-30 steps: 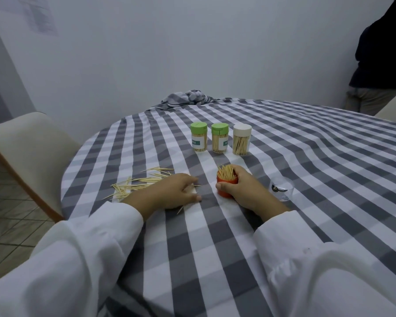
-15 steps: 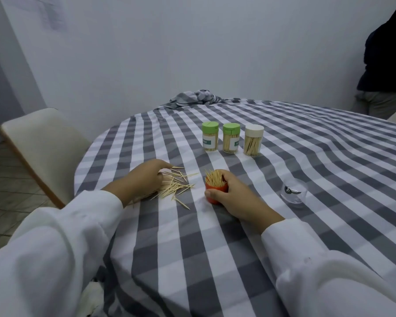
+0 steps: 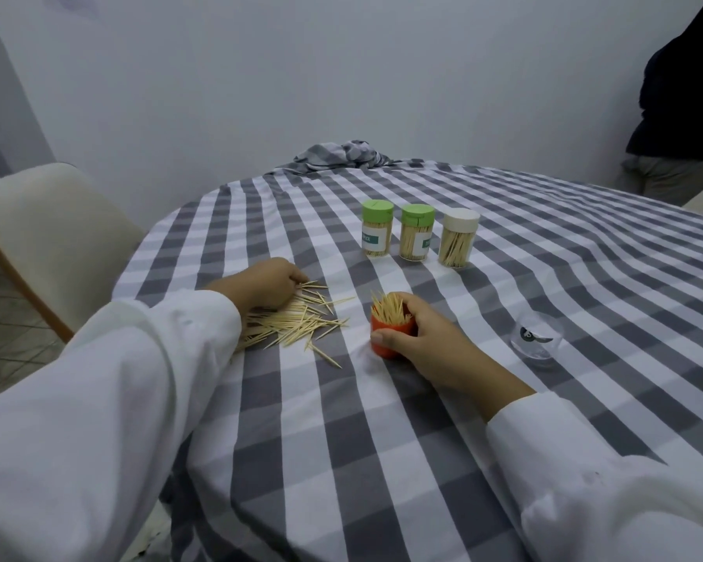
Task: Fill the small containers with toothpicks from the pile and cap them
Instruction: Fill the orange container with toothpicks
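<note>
A small orange container (image 3: 390,339) stands uncapped on the checked tablecloth, full of upright toothpicks. My right hand (image 3: 427,346) grips it from the right side. A loose pile of toothpicks (image 3: 297,320) lies to its left. My left hand (image 3: 262,286) rests on the far left part of the pile, its fingers curled down over the sticks; whether it pinches any is hidden. A clear cap (image 3: 537,343) lies on the cloth to the right of the orange container.
Three capped, filled containers stand in a row behind: two with green lids (image 3: 377,228) (image 3: 417,232) and one with a white lid (image 3: 458,242). A cream chair (image 3: 53,237) stands at the table's left edge. A person (image 3: 682,107) stands at the far right.
My left hand has moved left from beside the orange container onto the toothpick pile. My right hand keeps its hold on the orange container. The camera has shifted left.
</note>
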`<move>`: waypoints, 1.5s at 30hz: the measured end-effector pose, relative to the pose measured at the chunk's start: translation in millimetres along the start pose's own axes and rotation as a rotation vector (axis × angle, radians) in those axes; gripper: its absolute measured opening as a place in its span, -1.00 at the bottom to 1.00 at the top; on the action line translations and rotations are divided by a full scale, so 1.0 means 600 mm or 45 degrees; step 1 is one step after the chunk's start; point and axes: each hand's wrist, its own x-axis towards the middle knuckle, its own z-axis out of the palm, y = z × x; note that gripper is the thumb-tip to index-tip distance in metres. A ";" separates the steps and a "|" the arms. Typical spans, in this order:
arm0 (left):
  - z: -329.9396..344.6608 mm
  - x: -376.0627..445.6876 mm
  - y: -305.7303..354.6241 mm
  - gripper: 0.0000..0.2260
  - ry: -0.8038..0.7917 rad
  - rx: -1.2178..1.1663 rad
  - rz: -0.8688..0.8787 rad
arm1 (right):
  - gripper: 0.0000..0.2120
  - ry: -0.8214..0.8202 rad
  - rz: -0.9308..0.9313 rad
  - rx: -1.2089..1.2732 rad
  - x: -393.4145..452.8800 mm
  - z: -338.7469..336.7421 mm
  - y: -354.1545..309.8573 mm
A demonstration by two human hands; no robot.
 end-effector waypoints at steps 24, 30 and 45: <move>0.005 -0.069 0.011 -0.66 -0.252 0.100 0.274 | -0.39 0.005 -0.005 -0.028 -0.013 -0.003 -0.009; 0.002 -0.087 0.010 -0.59 -0.296 0.210 0.254 | -0.37 0.002 -0.002 -0.060 -0.016 -0.003 -0.012; 0.053 -0.105 0.011 -0.74 0.258 0.603 0.357 | -0.37 -0.005 -0.009 -0.073 -0.024 -0.006 -0.015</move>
